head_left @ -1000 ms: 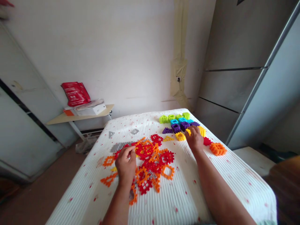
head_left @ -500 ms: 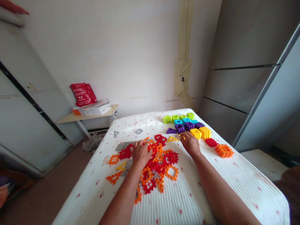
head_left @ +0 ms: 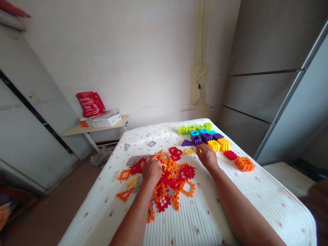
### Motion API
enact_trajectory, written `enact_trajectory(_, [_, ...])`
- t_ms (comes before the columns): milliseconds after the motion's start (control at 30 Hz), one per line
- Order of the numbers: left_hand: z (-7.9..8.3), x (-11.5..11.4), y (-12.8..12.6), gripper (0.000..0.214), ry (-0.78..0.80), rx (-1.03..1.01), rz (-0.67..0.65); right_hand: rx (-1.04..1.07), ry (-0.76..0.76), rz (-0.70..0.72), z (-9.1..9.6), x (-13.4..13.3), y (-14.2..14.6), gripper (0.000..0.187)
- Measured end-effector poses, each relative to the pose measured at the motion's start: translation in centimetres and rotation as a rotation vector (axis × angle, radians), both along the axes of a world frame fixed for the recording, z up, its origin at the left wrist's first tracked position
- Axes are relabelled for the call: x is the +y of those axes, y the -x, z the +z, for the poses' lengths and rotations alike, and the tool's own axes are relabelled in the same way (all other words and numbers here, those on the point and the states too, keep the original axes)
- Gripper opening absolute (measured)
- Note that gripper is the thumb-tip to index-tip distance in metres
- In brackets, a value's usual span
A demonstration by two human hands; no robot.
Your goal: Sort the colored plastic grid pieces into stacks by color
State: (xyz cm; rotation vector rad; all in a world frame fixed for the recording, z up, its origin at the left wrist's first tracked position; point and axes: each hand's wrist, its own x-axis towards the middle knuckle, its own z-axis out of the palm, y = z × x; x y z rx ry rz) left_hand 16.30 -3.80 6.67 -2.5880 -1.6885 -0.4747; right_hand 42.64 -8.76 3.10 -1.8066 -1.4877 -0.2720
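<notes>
My left hand [head_left: 151, 169], fingers curled downward, is on the left part of a loose pile of flat plastic interlocking pieces, mostly red [head_left: 187, 172] and orange [head_left: 188, 188]. What its fingertips close on is hidden. A yellow piece [head_left: 164, 167] shows just right of that hand. My right hand [head_left: 207, 156] is bent over a small yellow interlocking piece [head_left: 199, 150], its fingers closed on it, beside the yellow stacks [head_left: 214, 146]. Just left of it lies a yellow triangle piece [head_left: 188, 152].
Beyond my right hand stand purple [head_left: 206, 137], blue [head_left: 203, 131] and green stacks [head_left: 182, 130]. A red stack [head_left: 230, 155] and an orange stack [head_left: 245, 164] sit rightward. Grey pieces [head_left: 151, 144] lie toward the back. A side table [head_left: 69, 130] holds a red bag [head_left: 90, 104].
My left hand has drawn slightly left and its fingers have curled in, uncovering a yellow piece and more orange pieces. My right hand has hardly moved.
</notes>
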Motion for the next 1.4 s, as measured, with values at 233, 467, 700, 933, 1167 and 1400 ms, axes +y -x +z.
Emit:
enact_trajectory(233, [0.1, 0.2, -0.4, 0.018, -0.008, 0.097, 0.122, -0.03, 0.049, 0.016, 0.4, -0.1, 0.4, 0.027])
enact_trajectory(467, [-0.2, 0.3, -0.5, 0.019, 0.0, 0.133, 0.088, -0.071, 0.091, 0.058, 0.4, -0.2, 1.9, 0.025])
enact_trajectory(700, [1.1, 0.5, 0.6, 0.013, 0.023, -0.04, 0.073, -0.103, 0.135, 0.162, 0.4, -0.2, 3.4, 0.022])
enact_trajectory(933, [1.3, 0.0, 0.8, 0.011, -0.065, -0.36, -0.029, 0.109, 0.098, 0.296, 0.2, -0.1, 3.6, 0.016])
enact_trajectory(1167, [-1.4, -2.0, -1.6, 0.015, -0.377, -0.604, -0.369, 0.594, 0.168, 0.526, 0.9, -0.7, 5.8, 0.022])
enact_trajectory(1400, [-1.7, -2.9, -2.2, 0.017, -0.478, -0.576, -0.475, 0.678, 0.169, 0.695, 1.7, -1.2, 6.8, 0.037])
